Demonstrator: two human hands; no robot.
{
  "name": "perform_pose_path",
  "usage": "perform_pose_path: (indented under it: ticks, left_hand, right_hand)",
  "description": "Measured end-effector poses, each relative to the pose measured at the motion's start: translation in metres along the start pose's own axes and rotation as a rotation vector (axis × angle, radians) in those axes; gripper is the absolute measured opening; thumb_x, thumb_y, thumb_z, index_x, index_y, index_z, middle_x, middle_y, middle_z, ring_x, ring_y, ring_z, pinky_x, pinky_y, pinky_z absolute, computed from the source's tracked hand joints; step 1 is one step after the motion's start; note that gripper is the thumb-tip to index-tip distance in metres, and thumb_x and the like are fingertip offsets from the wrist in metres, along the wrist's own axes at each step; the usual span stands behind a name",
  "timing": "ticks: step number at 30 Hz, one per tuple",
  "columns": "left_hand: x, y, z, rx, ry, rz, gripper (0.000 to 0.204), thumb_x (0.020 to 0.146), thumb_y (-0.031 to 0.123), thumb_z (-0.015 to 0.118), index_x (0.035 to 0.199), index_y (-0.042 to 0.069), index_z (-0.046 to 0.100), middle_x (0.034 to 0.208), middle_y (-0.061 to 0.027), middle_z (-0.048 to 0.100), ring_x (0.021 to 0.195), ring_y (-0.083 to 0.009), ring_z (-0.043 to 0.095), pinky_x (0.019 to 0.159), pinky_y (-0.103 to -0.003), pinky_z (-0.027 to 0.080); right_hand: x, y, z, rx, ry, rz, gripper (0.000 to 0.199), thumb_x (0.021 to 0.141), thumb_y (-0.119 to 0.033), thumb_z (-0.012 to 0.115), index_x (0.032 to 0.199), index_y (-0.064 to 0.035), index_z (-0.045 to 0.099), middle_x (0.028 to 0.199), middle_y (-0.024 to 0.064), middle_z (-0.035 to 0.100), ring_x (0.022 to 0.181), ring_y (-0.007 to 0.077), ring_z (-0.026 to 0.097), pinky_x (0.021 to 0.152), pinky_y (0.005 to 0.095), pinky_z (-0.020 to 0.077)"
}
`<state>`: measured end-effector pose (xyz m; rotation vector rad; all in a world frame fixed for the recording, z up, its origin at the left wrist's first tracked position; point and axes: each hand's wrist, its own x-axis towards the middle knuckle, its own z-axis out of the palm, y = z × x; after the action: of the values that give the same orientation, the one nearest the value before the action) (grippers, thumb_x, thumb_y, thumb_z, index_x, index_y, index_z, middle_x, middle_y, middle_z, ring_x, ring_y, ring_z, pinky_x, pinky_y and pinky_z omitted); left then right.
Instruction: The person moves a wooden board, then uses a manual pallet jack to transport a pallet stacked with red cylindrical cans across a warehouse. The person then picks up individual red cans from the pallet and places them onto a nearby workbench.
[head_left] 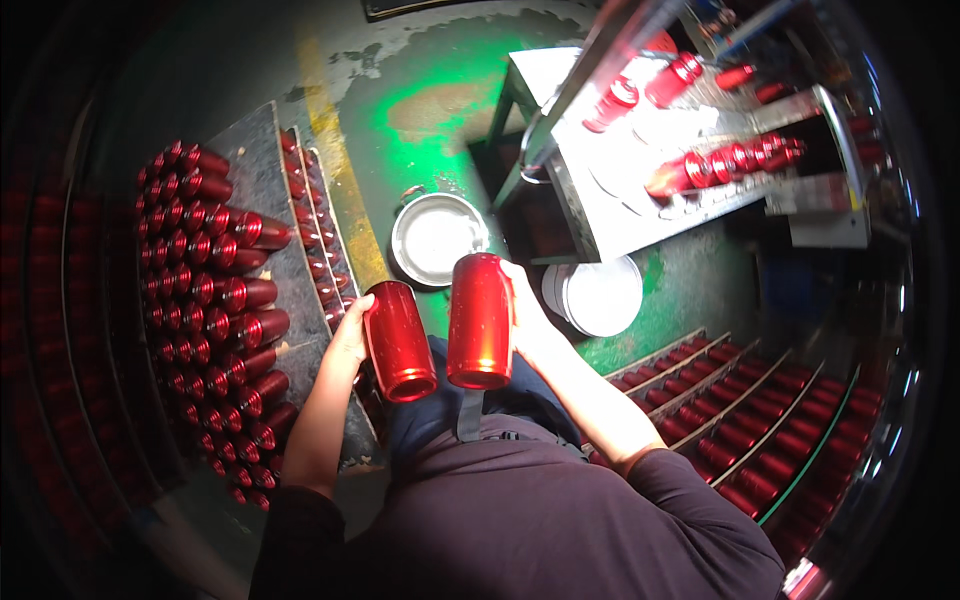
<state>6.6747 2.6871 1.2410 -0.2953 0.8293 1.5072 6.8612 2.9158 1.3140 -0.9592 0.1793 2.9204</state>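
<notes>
Each of my hands grips a shiny red metal bottle in front of my body, with the flat base turned toward me. My left hand (354,328) is closed round the left bottle (399,340), which tilts slightly. Closed along the far right side of the other bottle (480,322) is my right hand (518,295), its fingers mostly hidden. The two bottles are close together, with a narrow gap between them. Beyond them a round metal basin (437,238) sits on the floor.
Many red bottles (215,270) are stacked on a grey board (285,290) at left. At right, a white-topped table (640,225) carries more bottles. A white round bucket (597,297) stands beside the table. Racks of red bottles (740,440) fill the near right.
</notes>
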Motion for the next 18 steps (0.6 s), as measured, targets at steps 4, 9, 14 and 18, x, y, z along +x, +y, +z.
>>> perform_pose_path:
  ticks: [4, 9, 14, 18]
  left_hand:
    - [0.05, 0.008, 0.039, -0.013, -0.113, -0.161, 0.045, 0.092, 0.041, 0.057, 0.117, 0.004, 0.062, 0.104, -0.0136, 0.069, 0.091, -0.0289, 0.067, 0.083, -0.044, 0.056]
    - [0.05, 0.001, 0.088, 1.36, -0.128, 0.582, 0.049, 0.092, 0.048, 0.054, 0.118, 0.006, 0.059, 0.11, -0.0144, 0.066, 0.098, -0.033, 0.063, 0.084, -0.047, 0.055]
    - [0.053, -0.004, 0.091, 1.69, -0.085, 0.876, 0.054, 0.086, 0.047, 0.062, 0.121, 0.006, 0.058, 0.114, -0.0135, 0.064, 0.106, -0.033, 0.06, 0.091, -0.046, 0.051]
    - [0.074, -0.014, 0.072, 1.702, -0.047, 0.889, 0.059, 0.082, 0.048, 0.066, 0.122, 0.006, 0.056, 0.115, -0.013, 0.063, 0.107, -0.0328, 0.059, 0.092, -0.045, 0.05]
  right_hand:
    - [0.001, -0.007, -0.024, -0.128, -0.039, -0.098, 0.04, 0.092, -0.041, 0.057, 0.102, -0.0029, 0.06, 0.081, 0.0165, 0.068, 0.071, 0.037, 0.069, 0.062, 0.0473, 0.0604]
    - [0.015, -0.007, -0.044, -0.064, -0.116, -0.16, 0.04, 0.093, -0.04, 0.057, 0.105, -0.0022, 0.059, 0.086, 0.017, 0.068, 0.074, 0.0354, 0.068, 0.065, 0.0463, 0.06]
    - [0.013, -0.008, -0.047, 0.052, -0.111, -0.214, 0.034, 0.092, -0.036, 0.06, 0.103, -0.0039, 0.06, 0.085, 0.0144, 0.068, 0.073, 0.0297, 0.068, 0.065, 0.043, 0.0595]
    - [0.0, -0.012, -0.046, 0.197, -0.095, -0.228, 0.029, 0.091, -0.033, 0.063, 0.101, -0.0053, 0.061, 0.084, 0.0124, 0.068, 0.072, 0.0251, 0.067, 0.064, 0.0403, 0.059]
